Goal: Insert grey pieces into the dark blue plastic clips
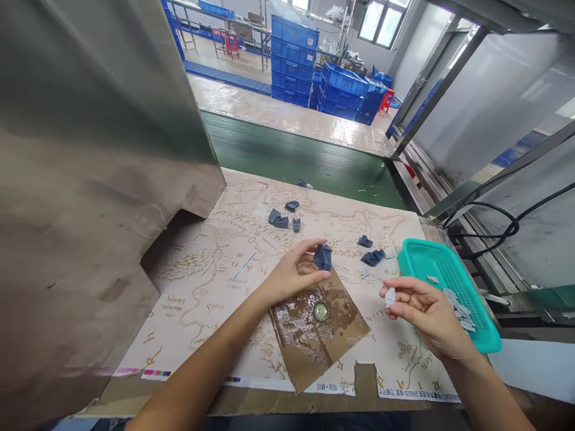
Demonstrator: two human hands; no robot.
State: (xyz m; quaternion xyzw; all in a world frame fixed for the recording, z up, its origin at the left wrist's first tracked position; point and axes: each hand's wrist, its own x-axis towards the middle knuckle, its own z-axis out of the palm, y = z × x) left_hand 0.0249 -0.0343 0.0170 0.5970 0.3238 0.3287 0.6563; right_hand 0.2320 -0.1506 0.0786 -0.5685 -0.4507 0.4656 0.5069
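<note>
Two pinches suit small things, I think: left hand (300, 268) holds a chunky dark-blue plastic piece (323, 257); right hand (424, 310), near the turquoise plastic basket (422, 261), a flat whitish scrap (390, 297).

We count at least seven dark-blue plastic pieces (323, 257), one brown square board (312, 350), one teal plastic basket (426, 257) and two red stools (231, 43).

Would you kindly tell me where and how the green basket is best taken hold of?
I'd probably grip the green basket by its rim at the near and far ends, coming from above: it is long, open-topped and edged all round, and the loose pale pieces inside suggest keeping it level.
</note>
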